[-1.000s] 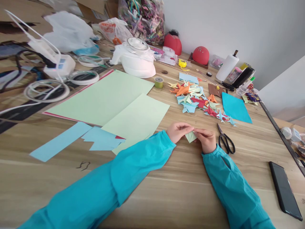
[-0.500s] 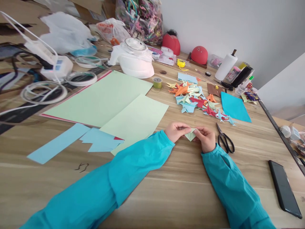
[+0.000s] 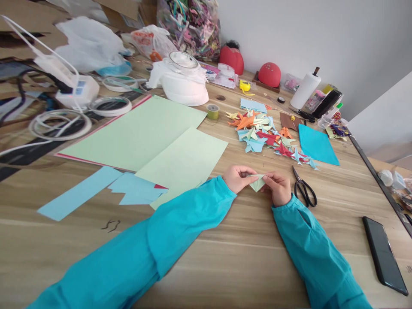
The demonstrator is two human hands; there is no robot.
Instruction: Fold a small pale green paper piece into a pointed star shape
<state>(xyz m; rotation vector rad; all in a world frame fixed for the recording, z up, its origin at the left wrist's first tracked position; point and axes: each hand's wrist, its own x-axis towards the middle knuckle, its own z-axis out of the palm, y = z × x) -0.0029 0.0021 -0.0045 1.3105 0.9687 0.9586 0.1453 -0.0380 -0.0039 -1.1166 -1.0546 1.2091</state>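
Note:
A small piece of folded pale green paper is pinched between both hands, its lower tip pointing toward me. My left hand grips its left upper corner between thumb and fingers. On the right corner, my right hand presses with thumb and forefinger. Just right of that hand lie black-handled scissors on the wooden table. Beyond both hands sits a heap of folded paper shapes in orange, red, blue and pale green. The undersides of my fingers are partly hidden.
Large pale green sheets and light blue paper strips lie to the left. A phone rests at the right, and a bright blue sheet is behind the scissors. Cables, a spool and bags stand farther back.
Hardly anything differs. My left thumb has shifted slightly on the folded paper's top edge, and both hands keep hold of it in the same spot.

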